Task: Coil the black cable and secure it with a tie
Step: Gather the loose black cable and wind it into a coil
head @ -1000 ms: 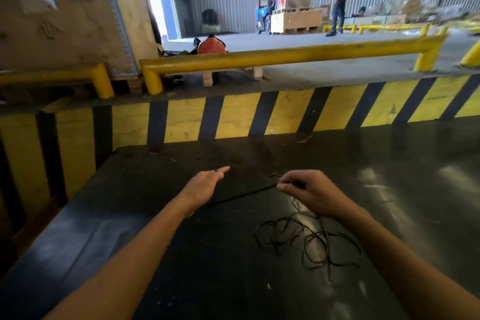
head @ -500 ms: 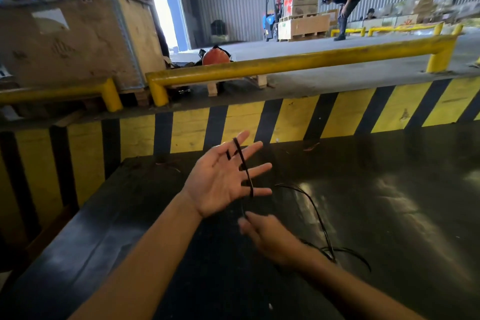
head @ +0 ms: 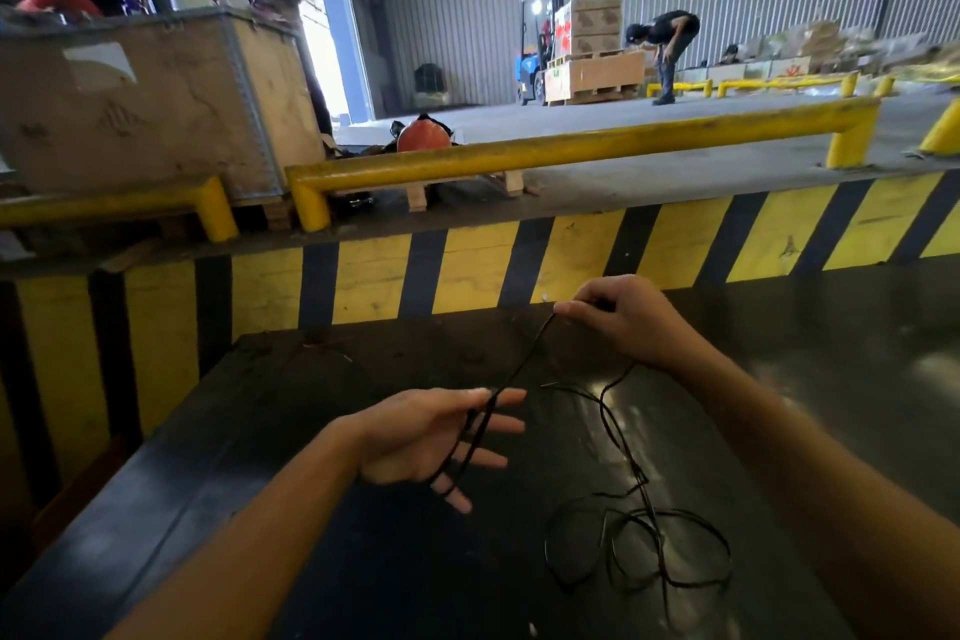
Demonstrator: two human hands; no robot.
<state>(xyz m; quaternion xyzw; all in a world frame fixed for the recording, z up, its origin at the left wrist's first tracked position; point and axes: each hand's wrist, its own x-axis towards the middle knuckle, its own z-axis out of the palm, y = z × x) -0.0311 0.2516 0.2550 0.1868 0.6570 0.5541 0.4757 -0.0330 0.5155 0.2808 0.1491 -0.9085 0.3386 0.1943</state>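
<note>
Dark glossy surface (head: pixel 363 561) before striped barrier. Left hand (head: pixel 421 437) spread, black cable (head: pixel 631 463) looped across fingers; right hand (head: pixel 618 320) beyond it pinched taut strand; slack tangled right of left hand.

Glossy blk tabletop (head: pixel 363 587), thin matt cable (head: pixel 639 478)

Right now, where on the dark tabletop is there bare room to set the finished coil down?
Bare patches: the far-left part of the dark glossy tabletop, between the left hand and the striped yellow-black barrier; also far right, beyond the right hand. Crowded: the near-right area, where the thin black cable lies in loose loops.
</note>
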